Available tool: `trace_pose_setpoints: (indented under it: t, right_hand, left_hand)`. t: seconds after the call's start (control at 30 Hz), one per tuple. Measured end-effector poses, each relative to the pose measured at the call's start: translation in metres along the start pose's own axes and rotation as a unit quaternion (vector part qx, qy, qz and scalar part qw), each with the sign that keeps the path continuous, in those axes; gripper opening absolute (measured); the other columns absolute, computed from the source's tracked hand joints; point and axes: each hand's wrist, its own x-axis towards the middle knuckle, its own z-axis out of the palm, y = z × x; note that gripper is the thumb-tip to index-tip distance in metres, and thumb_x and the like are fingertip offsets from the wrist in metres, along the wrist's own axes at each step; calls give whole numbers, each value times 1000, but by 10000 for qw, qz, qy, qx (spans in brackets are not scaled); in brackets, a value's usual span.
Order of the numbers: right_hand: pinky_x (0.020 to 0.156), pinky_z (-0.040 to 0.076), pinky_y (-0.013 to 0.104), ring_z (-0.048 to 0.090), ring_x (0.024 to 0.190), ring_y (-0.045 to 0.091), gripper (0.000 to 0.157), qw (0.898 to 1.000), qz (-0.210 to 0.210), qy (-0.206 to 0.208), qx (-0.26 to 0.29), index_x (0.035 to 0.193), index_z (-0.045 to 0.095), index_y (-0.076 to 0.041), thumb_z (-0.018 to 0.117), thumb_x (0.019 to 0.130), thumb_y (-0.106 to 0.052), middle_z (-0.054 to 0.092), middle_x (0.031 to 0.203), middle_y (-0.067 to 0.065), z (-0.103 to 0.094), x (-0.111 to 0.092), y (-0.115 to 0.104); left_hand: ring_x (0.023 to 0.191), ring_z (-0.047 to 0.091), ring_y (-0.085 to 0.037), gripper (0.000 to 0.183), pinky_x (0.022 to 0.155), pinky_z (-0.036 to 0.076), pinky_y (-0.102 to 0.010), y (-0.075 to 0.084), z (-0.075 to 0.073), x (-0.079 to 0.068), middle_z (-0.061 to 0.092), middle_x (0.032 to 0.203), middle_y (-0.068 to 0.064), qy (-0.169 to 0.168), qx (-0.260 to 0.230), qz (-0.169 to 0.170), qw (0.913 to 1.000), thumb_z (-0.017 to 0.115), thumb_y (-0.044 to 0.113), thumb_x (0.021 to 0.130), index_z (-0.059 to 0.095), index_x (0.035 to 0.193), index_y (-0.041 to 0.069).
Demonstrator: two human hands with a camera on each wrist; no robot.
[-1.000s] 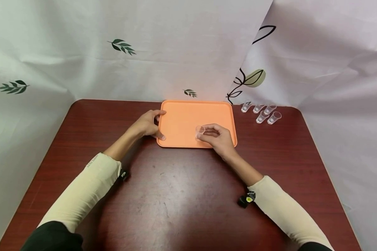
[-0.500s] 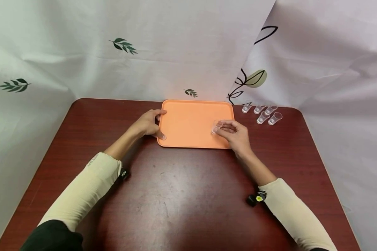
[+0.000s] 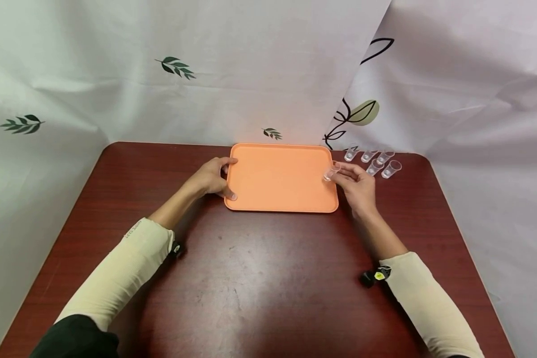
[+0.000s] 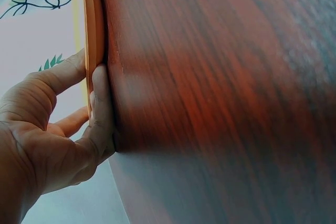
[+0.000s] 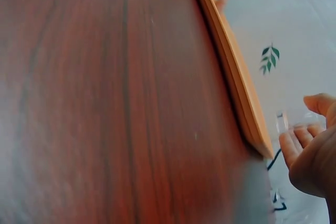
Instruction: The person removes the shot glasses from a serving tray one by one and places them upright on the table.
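Note:
My left hand [image 3: 211,178] grips the left edge of a flat orange tray [image 3: 279,181] at the back of the table. The left wrist view shows that hand's [image 4: 50,124] fingers and thumb on the tray's rim [image 4: 94,19]. With thumb and fingertips, my right hand [image 3: 359,189] pinches a small clear plastic cup [image 3: 330,173] over the tray's right edge. This cup [image 5: 282,123] shows faintly by the right hand [image 5: 320,153] in the right wrist view, past the tray corner. Several similar clear cups [image 3: 391,169] stand on the table just beyond the right hand.
A dark red wooden table [image 3: 250,278] spreads out in front of the person. White fabric with leaf prints [image 3: 206,99] hangs behind the table and along its sides, close to the back edge. Small black wrist cameras [image 3: 368,278] sit at the sleeve cuffs.
My right hand has carried the clear cup rightward and slightly back, from over the tray's lower middle to its right edge. The left hand and the tray stay put.

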Motion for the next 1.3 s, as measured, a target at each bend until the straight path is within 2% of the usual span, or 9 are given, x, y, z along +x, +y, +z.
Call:
trace_pose_setpoints:
  t: [0.13,0.27,0.4,0.6,1.07,1.3]
  right_hand:
    - [92,65,16,79,102,5,43,9996,-23,261,97,131,78,9,91,92,-3,87,110,-4,-6,5,1]
    - [90,64,14,78,101,4,42,9988,-8,456,157,133,77,9,88,93,0,84,102,-10,-12,10,5]
    - [88,62,11,76,101,2,42,9978,66,656,-15,135,77,8,87,95,-1,81,98,-16,-17,14,8]
    - [87,60,10,74,99,0,41,9955,141,910,-215,135,78,6,86,96,-3,79,96,-17,-24,21,13]
    - [96,60,13,71,107,1,47,9884,329,1469,-217,141,76,1,88,96,-5,77,109,-11,-27,30,12]
    - [99,60,14,70,108,0,48,9867,427,1529,-358,143,76,-2,88,97,-8,79,119,-2,-27,31,14]
  left_hand:
    - [110,56,-33,119,69,70,-31,0,0,0,42,137,-18,20,-6,32,10000,102,-11,70,46,173,12]
    - [112,55,-33,119,68,70,-31,0,0,0,42,136,-17,35,-5,59,10000,102,-11,70,46,173,12]
    - [112,54,-33,119,68,70,-31,0,0,0,42,136,-18,13,-36,73,10000,102,-12,70,45,173,12]
    - [105,57,-31,119,68,70,-31,1,0,-1,42,136,-18,-23,-43,58,10000,101,-12,71,45,173,12]
    - [105,57,-30,118,68,69,-30,2,-1,-1,43,137,-18,-31,-14,27,10000,101,-11,72,45,173,13]
    - [94,62,-28,119,69,70,-32,2,-1,-2,43,138,-18,-35,-27,-5,10000,102,-11,71,45,173,13]
